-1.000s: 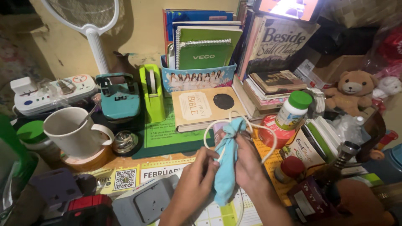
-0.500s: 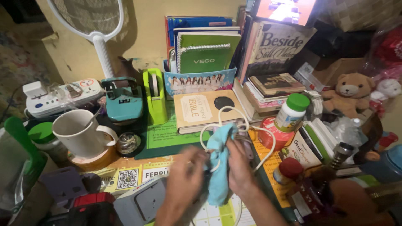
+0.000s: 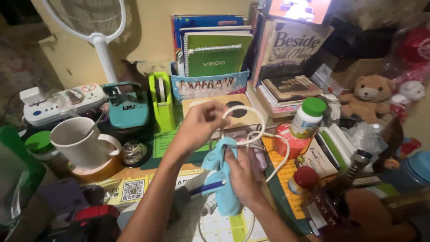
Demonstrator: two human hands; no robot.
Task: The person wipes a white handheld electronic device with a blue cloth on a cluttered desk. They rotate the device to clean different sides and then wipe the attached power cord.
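On my far left a white power strip (image 3: 58,104) sits against the wall, with the white handle of a racket-shaped bug swatter (image 3: 104,54) standing behind it. In front of them is a white mug (image 3: 77,141) with a spoon in it, then a teal hole punch (image 3: 126,106) and a lime-green tape dispenser (image 3: 163,101).

My left hand (image 3: 197,124) is raised over the tan book (image 3: 204,102) lying flat on the desk, its fingers pinched closed around the top of a loop of white cable (image 3: 251,134). The cable curves right and down from that grip and passes close to the red tub.

My right hand (image 3: 242,172) sits lower, just in front of the left, its fingers wrapped shut around a light-blue cloth (image 3: 220,179); the cloth bunches at the thumb and hangs down over the desk calendar (image 3: 224,228). Cloth and cable touch where the two hands come near each other.

Right of the cable stand a white bottle with a green cap (image 3: 307,117) and a small red-capped jar (image 3: 302,179). Farther right, a brown teddy bear (image 3: 368,96) leans beside stacked books (image 3: 289,89).
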